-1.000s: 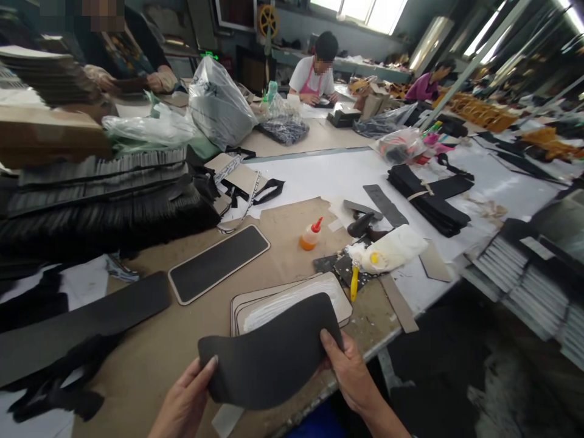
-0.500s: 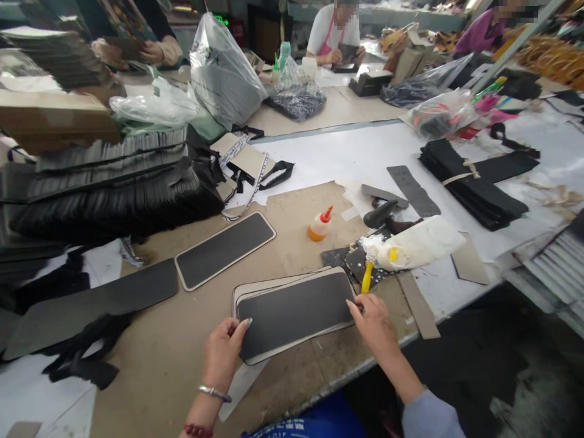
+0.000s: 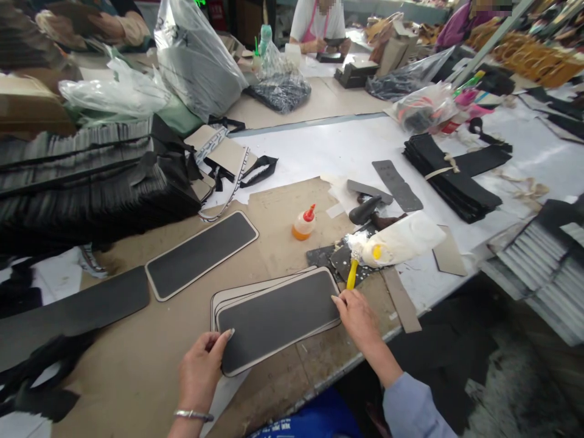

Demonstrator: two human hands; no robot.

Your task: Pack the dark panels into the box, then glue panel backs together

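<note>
My left hand (image 3: 203,360) pinches the lower left edge of a dark rectangular panel (image 3: 278,319) with a pale rounded border. The panel's right end is between the thumb and fingers of my right hand (image 3: 358,313). Beneath it lie similar pale-edged panels, fanned out slightly at the upper left. Another bordered panel (image 3: 203,254) rests flat to the upper left. Just beyond my right hand is a yellow-handled brush (image 3: 352,274), its head against a white plastic bottle (image 3: 401,242). A small bottle with a red tip (image 3: 303,224) stands behind the panels.
A long stack of black pieces (image 3: 91,176) fills the left. Dark strips (image 3: 73,307) lie nearer. A tied black bundle (image 3: 451,176) is at the right, plastic bags (image 3: 196,61) at the back. The table edge (image 3: 337,370) runs close to me. People sit across the table.
The whole view has shifted, so things appear further left. Both hands keep their hold on the panel, which looks almost unchanged on the pile.
</note>
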